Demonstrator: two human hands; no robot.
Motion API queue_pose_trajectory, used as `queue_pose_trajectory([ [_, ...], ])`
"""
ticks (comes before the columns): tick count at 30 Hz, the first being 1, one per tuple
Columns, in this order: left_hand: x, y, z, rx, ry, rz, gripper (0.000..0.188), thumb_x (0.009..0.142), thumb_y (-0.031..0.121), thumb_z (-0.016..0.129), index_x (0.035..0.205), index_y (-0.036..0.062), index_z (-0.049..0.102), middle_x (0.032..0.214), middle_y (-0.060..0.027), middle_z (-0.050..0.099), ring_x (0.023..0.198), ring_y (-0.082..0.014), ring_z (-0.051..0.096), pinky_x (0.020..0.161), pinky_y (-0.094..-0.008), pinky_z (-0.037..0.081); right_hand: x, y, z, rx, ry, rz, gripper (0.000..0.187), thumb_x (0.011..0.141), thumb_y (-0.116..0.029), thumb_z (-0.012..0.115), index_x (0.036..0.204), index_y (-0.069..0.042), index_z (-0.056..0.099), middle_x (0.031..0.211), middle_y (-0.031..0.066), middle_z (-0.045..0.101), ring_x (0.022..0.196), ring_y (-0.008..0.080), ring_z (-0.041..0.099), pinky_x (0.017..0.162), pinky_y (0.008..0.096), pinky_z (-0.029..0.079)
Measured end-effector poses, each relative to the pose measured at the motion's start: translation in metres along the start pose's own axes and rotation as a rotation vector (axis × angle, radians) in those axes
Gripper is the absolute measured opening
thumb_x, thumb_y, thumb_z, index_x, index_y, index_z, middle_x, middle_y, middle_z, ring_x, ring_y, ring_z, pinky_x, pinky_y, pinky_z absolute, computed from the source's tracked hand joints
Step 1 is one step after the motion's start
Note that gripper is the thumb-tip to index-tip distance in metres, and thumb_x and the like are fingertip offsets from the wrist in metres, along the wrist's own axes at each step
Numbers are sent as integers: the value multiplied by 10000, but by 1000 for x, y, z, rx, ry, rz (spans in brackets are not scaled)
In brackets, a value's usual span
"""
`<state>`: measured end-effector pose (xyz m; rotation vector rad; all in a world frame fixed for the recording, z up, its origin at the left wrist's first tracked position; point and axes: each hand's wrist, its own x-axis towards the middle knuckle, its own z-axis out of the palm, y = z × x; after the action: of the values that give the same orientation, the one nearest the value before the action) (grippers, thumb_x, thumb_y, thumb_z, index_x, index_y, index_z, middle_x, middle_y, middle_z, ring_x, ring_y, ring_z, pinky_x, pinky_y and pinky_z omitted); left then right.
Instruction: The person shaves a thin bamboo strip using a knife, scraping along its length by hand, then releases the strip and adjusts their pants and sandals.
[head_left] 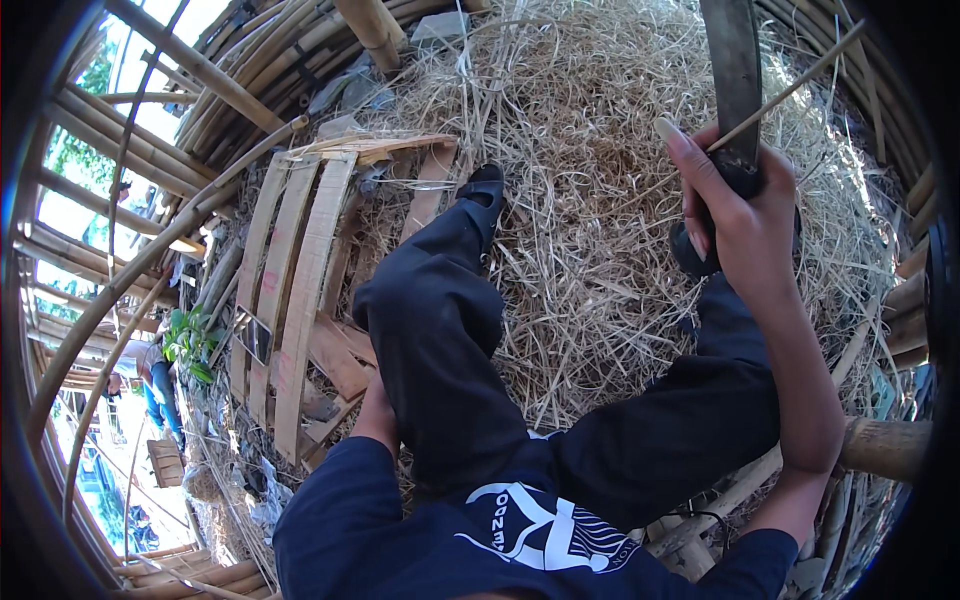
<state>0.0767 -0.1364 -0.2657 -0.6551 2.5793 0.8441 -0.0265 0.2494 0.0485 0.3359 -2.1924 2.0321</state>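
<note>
My right hand (742, 205) is raised at the right, its fingers wrapped round the dark handle of a machete (733, 75). The broad blade points away from me and runs out at the top edge. A thin bamboo strip (805, 80) slants across the blade's base, and its lower end lies by my thumb and forefinger. My left forearm (376, 412) goes down beside my left leg. The leg hides that hand, so I cannot see its fingers or anything in them.
Pale bamboo shavings (590, 260) cover the ground between my dark-shod feet. At the left lies a slatted wooden pallet (300, 290) with a phone (256, 338) on it. Bamboo poles (225, 85) and a green plant (190, 342) stand beyond. A person (160, 395) is farther off left.
</note>
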Motion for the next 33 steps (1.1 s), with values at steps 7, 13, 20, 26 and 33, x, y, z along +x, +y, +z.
queue_pose_trajectory([
  [7, -8, -6, -16, -232, -35, -7, 482, 988, 417, 408, 1278, 40, 486, 1188, -110, 595, 1026, -238, 613, 907, -383, 463, 0, 2, 0, -51, -41, 9, 272, 885, -265, 692, 761, -36, 612, 510, -10, 532, 367, 39, 473, 341, 193, 337],
  [13, -34, -19, -34, -518, -113, -26, 491, 989, 419, 402, 1292, 40, 472, 1196, -114, 591, 1036, -244, 613, 915, -392, 463, -1, 9, -12, -132, -42, -57, 280, 879, -297, 688, 766, -47, 633, 501, -5, 548, 386, 54, 505, 374, 210, 372],
  [20, -68, -41, -64, -760, -142, -55, 501, 990, 422, 395, 1307, 40, 456, 1205, -119, 586, 1048, -252, 612, 923, -402, 462, -4, 16, -13, -200, -60, -90, 327, 862, -382, 687, 818, -58, 665, 533, -5, 580, 446, 56, 549, 456, 232, 433],
  [26, -71, -35, -111, -832, -176, 33, 510, 991, 424, 390, 1321, 40, 442, 1213, -123, 582, 1059, -259, 611, 931, -410, 461, -9, 19, -25, -313, -24, -115, 359, 855, -404, 688, 843, -46, 679, 575, 15, 604, 473, 71, 569, 477, 247, 461],
  [33, -100, 99, -257, -483, -131, 398, 504, 994, 431, 391, 1280, 23, 465, 1122, -107, 612, 1004, -241, 638, 875, -382, 491, -23, -10, -28, -310, -5, 69, 340, 858, -302, 717, 680, -35, 605, 528, 6, 558, 454, 76, 513, 446, 286, 423],
])
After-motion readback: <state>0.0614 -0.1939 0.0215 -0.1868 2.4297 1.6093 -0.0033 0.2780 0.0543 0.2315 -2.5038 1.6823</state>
